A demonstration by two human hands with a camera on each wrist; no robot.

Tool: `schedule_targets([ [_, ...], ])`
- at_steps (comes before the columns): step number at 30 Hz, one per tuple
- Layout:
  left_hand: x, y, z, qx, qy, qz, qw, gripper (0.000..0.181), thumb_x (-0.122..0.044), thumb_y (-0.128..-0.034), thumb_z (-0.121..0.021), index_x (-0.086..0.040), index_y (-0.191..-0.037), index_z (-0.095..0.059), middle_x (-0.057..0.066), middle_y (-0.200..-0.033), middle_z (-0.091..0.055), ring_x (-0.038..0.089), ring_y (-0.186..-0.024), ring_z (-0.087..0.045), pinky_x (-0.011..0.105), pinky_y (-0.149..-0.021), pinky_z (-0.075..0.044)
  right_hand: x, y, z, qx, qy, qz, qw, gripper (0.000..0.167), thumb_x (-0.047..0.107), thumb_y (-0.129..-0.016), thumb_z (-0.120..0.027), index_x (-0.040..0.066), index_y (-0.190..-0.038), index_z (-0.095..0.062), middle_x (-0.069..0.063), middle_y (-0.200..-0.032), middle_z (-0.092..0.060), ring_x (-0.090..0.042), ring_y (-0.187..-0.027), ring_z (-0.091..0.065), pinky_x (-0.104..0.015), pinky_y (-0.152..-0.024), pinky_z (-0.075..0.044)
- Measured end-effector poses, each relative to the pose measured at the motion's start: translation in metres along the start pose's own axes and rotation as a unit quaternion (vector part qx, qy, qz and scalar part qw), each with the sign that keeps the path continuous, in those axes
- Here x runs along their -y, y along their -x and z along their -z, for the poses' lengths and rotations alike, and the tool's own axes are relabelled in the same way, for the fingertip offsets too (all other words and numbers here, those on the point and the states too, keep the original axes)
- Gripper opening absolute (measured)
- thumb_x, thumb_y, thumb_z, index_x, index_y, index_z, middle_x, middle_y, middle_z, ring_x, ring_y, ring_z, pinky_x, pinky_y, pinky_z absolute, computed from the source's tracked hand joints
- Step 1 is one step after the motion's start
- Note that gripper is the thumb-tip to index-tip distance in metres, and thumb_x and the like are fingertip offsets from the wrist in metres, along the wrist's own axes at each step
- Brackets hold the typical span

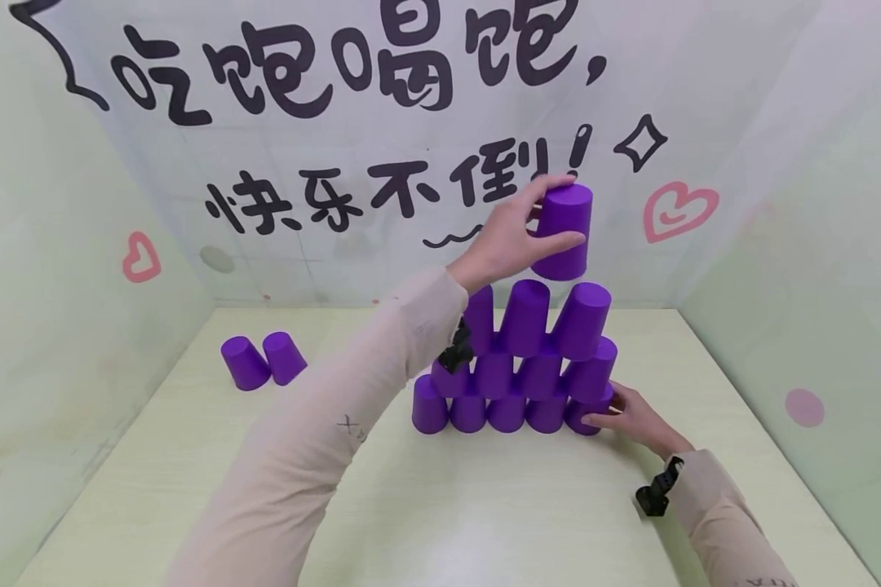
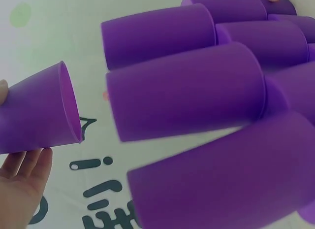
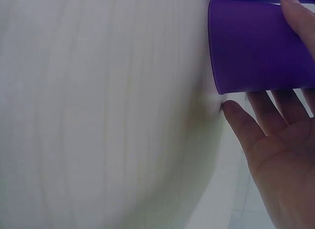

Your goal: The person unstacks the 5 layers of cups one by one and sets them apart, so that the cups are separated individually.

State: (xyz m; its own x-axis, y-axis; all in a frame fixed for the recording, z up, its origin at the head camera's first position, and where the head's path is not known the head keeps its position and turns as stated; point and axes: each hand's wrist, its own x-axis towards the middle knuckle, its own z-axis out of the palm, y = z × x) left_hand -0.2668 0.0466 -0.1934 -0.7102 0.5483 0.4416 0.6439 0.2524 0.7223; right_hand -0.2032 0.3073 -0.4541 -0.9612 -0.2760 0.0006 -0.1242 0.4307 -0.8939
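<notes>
The left hand point(image 1: 510, 240) grips an upside-down purple cup point(image 1: 567, 232) above the right part of a stack of purple cups. In the left wrist view, that held cup point(image 2: 37, 111) is apart from the top-row cups point(image 2: 187, 91). The stack has three rows, its bottom row point(image 1: 505, 413) on the table, its top row point(image 1: 527, 318) partly hidden by the left arm. Low at the right, the right hand point(image 1: 639, 420) has its thumb and fingers around the end cup point(image 1: 586, 416) of the bottom row; the right wrist view shows this cup point(image 3: 261, 47) between thumb and fingers.
Two more upside-down purple cups point(image 1: 245, 364) stand at the left of the table point(image 1: 484, 505), the second partly beside the left sleeve. Behind the table is a wall sheet with black writing point(image 1: 404, 187); pale walls stand at both sides.
</notes>
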Motion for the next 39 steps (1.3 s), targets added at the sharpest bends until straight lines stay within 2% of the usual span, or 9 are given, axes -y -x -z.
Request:
schedule_targets([
  [5,-0.003,0.003,0.022,-0.025,-0.005,-0.003,0.9997,0.062,-0.023,-0.0779,-0.068,-0.017,-0.132,-0.039,0.001,-0.119,-0.049,0.012,-0.102,-0.05,0.018,-0.078,-0.045,0.0,0.0,0.0,0.002,0.002,-0.005,1.0,0.063,0.018,-0.077,-0.07,0.003,-0.13,-0.04,-0.018,-0.118,-0.051,-0.025,-0.102,-0.052,-0.033,-0.082,-0.046],
  [8,-0.001,0.008,0.034,-0.04,-0.016,-0.005,0.9991,0.062,-0.021,-0.0778,-0.069,-0.016,-0.131,-0.038,0.002,-0.118,-0.05,0.013,-0.1,-0.05,0.019,-0.077,-0.047,0.0,-0.001,-0.001,0.003,0.003,-0.006,1.0,0.063,0.018,-0.077,-0.069,0.003,-0.13,-0.04,-0.018,-0.118,-0.051,-0.023,-0.101,-0.053,-0.034,-0.082,-0.046],
  [11,0.004,0.016,0.044,-0.051,-0.034,0.001,0.9981,0.063,-0.023,-0.0778,-0.069,-0.016,-0.132,-0.038,0.002,-0.119,-0.05,0.012,-0.1,-0.051,0.02,-0.076,-0.047,-0.001,0.0,0.0,0.002,0.006,-0.006,1.0,0.062,0.018,-0.077,-0.069,0.002,-0.129,-0.04,-0.018,-0.117,-0.052,-0.019,-0.099,-0.053,-0.033,-0.081,-0.046],
  [14,0.016,0.028,0.055,-0.061,-0.044,0.023,0.9969,0.064,-0.024,-0.0777,-0.069,-0.017,-0.133,-0.037,0.002,-0.119,-0.05,0.012,-0.1,-0.051,0.02,-0.075,-0.048,-0.002,0.0,0.0,0.002,0.006,-0.005,1.0,0.063,0.018,-0.077,-0.069,0.002,-0.13,-0.04,-0.019,-0.117,-0.051,-0.019,-0.099,-0.053,-0.032,-0.081,-0.046],
  [18,0.038,0.047,0.073,-0.073,-0.045,0.068,0.994,0.064,-0.022,-0.0783,-0.068,-0.019,-0.133,-0.036,0.001,-0.12,-0.049,0.013,-0.102,-0.05,0.021,-0.076,-0.048,-0.001,0.0,0.0,0.003,0.007,-0.007,0.9999,0.065,0.019,-0.077,-0.069,0.002,-0.131,-0.038,-0.02,-0.118,-0.05,-0.028,-0.104,-0.051,-0.033,-0.082,-0.045],
  [22,0.06,0.07,0.088,-0.077,-0.044,0.114,0.9895,0.063,-0.016,-0.0794,-0.067,-0.017,-0.134,-0.035,0.006,-0.123,-0.047,0.02,-0.106,-0.049,0.028,-0.082,-0.048,0.0,0.0,0.0,0.007,0.009,-0.012,0.9999,0.067,0.02,-0.078,-0.068,0.001,-0.133,-0.035,-0.021,-0.12,-0.049,-0.035,-0.106,-0.048,-0.034,-0.082,-0.044],
  [29,0.102,0.12,0.11,-0.091,-0.076,0.156,0.9806,0.065,-0.021,-0.0781,-0.068,-0.018,-0.134,-0.034,0.009,-0.123,-0.045,0.026,-0.106,-0.048,0.039,-0.083,-0.047,0.0,-0.002,0.0,0.005,0.01,-0.017,0.9998,0.066,0.02,-0.077,-0.069,0.001,-0.131,-0.037,-0.02,-0.118,-0.05,-0.028,-0.103,-0.051,-0.032,-0.081,-0.046],
  [33,0.13,0.147,0.112,-0.101,-0.082,0.181,0.9749,0.066,-0.021,-0.0789,-0.067,-0.015,-0.135,-0.032,0.013,-0.125,-0.044,0.03,-0.109,-0.047,0.043,-0.085,-0.045,0.0,-0.001,0.0,0.007,0.011,-0.016,0.9998,0.067,0.02,-0.078,-0.069,0.001,-0.133,-0.035,-0.021,-0.119,-0.05,-0.03,-0.104,-0.05,-0.032,-0.081,-0.045],
  [39,0.173,0.184,0.103,-0.129,-0.095,0.199,0.9669,0.066,-0.019,-0.0809,-0.065,-0.008,-0.135,-0.03,0.018,-0.128,-0.041,0.032,-0.113,-0.043,0.042,-0.089,-0.043,0.0,0.0,-0.001,0.008,0.007,-0.016,0.9998,0.067,0.019,-0.078,-0.068,0.001,-0.133,-0.034,-0.022,-0.12,-0.049,-0.037,-0.107,-0.047,-0.034,-0.082,-0.044],
])
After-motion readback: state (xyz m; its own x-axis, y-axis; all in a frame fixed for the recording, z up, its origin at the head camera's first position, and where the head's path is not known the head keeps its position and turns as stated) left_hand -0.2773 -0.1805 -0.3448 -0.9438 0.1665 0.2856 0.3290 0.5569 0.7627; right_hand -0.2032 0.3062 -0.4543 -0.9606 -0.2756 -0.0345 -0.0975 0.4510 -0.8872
